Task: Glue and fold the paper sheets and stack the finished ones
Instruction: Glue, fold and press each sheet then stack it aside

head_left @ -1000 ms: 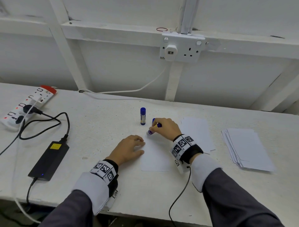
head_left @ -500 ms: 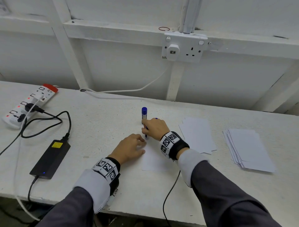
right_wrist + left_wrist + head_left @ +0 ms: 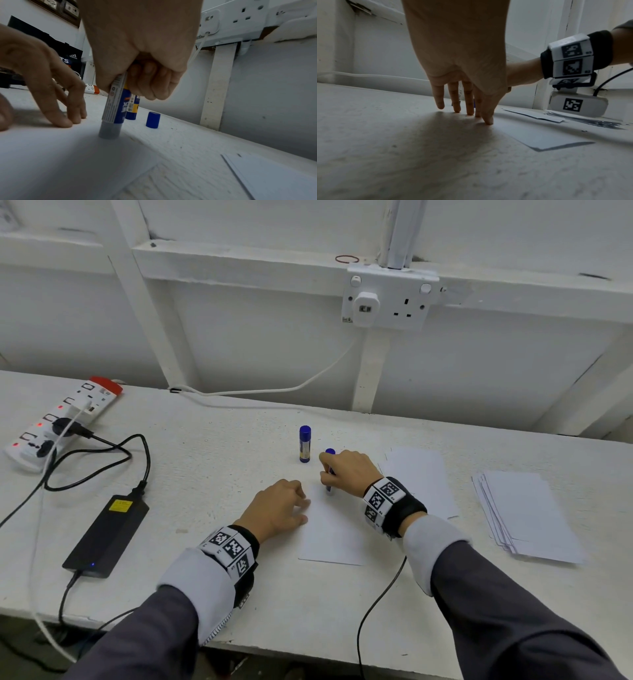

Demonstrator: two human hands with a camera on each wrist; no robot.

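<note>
Since a second ago the right hand has drawn the glue stick leftward along the far edge of the paper sheet, and it now stands nearly upright with its open tip pressed on the sheet near the far-left corner, the right fingers curled tight round its upper barrel. Just left of it the left hand rests with straight, spread fingers, thumb and nearest fingertips pinning the sheet's left edge to the surface, holding nothing. A second glue stick stands capped just beyond, a loose blue cap lies behind the tip, and a folded sheet and a paper stack lie to the right.
</note>
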